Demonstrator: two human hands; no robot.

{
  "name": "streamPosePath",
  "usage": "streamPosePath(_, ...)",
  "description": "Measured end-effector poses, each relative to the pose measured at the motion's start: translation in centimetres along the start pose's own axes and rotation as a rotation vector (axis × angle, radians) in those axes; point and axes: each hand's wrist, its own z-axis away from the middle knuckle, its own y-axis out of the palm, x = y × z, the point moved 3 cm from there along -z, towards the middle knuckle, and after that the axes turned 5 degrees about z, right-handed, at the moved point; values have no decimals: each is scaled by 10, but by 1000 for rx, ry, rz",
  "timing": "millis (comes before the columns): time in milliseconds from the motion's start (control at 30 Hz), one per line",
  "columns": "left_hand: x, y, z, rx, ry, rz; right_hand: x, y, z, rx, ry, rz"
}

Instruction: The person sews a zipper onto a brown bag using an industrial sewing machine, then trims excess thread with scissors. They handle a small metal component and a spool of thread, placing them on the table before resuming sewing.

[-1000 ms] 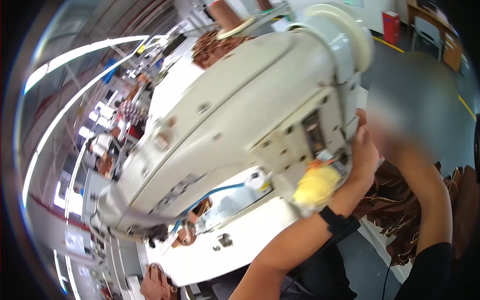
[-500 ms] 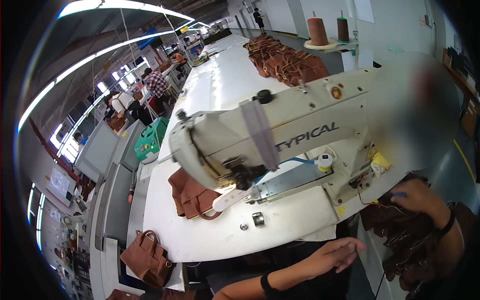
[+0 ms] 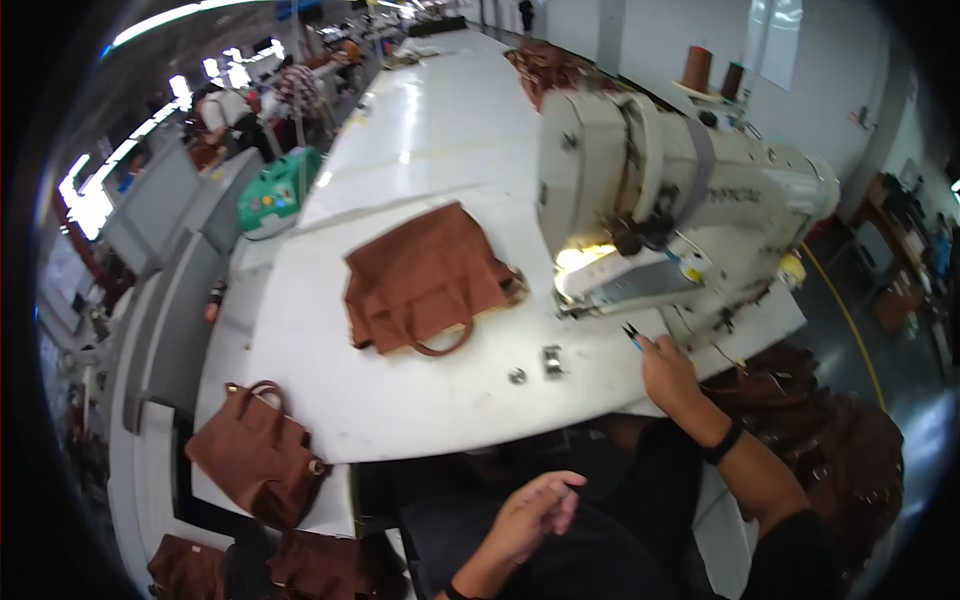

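My right hand (image 3: 672, 375) is closed around a small pair of thread snips (image 3: 633, 338) with dark tips and a blue part. It is over the table's near right edge, just below the sewing machine (image 3: 735, 165). Low in the middle, in front of my dark clothing, my left hand (image 3: 538, 512) has its fingers loosely bent and apart, and I see nothing held in it. On the white table (image 3: 400, 400) lies a brown handbag (image 3: 425, 285), its handle toward me. A metal bobbin case (image 3: 552, 362) and a small round metal part (image 3: 517, 376) rest nearer my hands.
Another brown handbag (image 3: 260, 450) sits at the lower left, with more brown pieces (image 3: 185, 565) below it. Brown bags (image 3: 830, 450) are heaped at my right. A green machine (image 3: 278, 193) stands at the left; a brown pile (image 3: 550, 72) lies at the far end.
My right hand has come left from the heaped bags to the table edge with the snips. My left hand is lower and farther left. The view has shifted, showing the whole handbag.
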Motion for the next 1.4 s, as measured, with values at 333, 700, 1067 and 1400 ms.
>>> streamPosePath(333, 12, -10, 3, -142, 91, 38, -18, 11, -30, 8, 268, -94)
streamPosePath(700, -16, 0, -10, -367, 590, -438, 70, -82, 26, 79, 279, -570)
streamPosePath(1067, -11, 7, -31, -255, 829, -679, 170, -52, 89, 460, 489, -1924)
streamPosePath(1400, -30, -15, -42, -394, 562, -490, 139, -58, 73, 171, 651, -2025)
